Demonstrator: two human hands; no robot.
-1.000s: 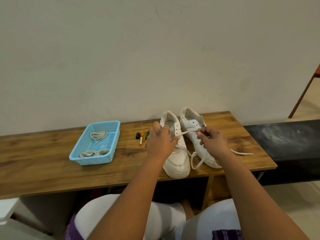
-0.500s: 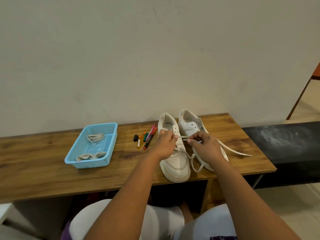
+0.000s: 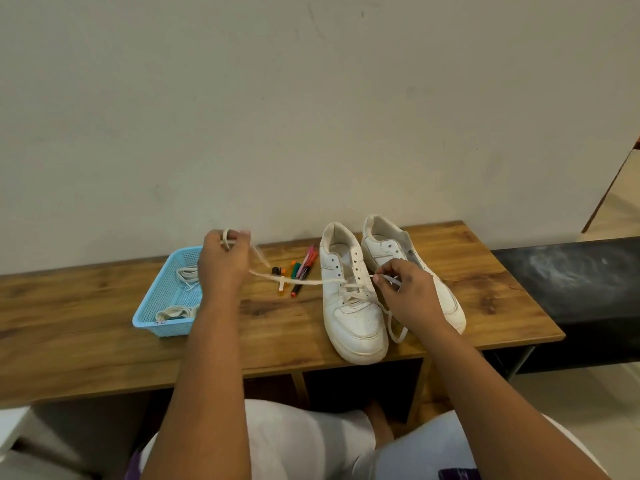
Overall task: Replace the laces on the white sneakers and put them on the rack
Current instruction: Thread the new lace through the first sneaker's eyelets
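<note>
Leftmost, a light-blue perforated plastic basket (image 3: 157,308) sits on the brown wood-grain tabletop (image 3: 86,341) and holds coiled off-white laces (image 3: 185,274). Above its right edge, the left hand (image 3: 223,263) is raised, its fingers curled round one end of a flat white shoelace (image 3: 301,281), which runs taut rightward over a small cluster of coloured marker pens (image 3: 301,271). The lace enters the eyelets of the nearer white low-top sneaker (image 3: 349,299), which stands toe toward the viewer, laced only across its lower eyelets. Just beside it, the right hand (image 3: 410,294) pinches the lace's other end between thumb and fingertips. Behind this hand stands the second white sneaker (image 3: 391,244), partly hidden. Rightmost, a black bench surface (image 3: 571,282) adjoins the table.
</note>
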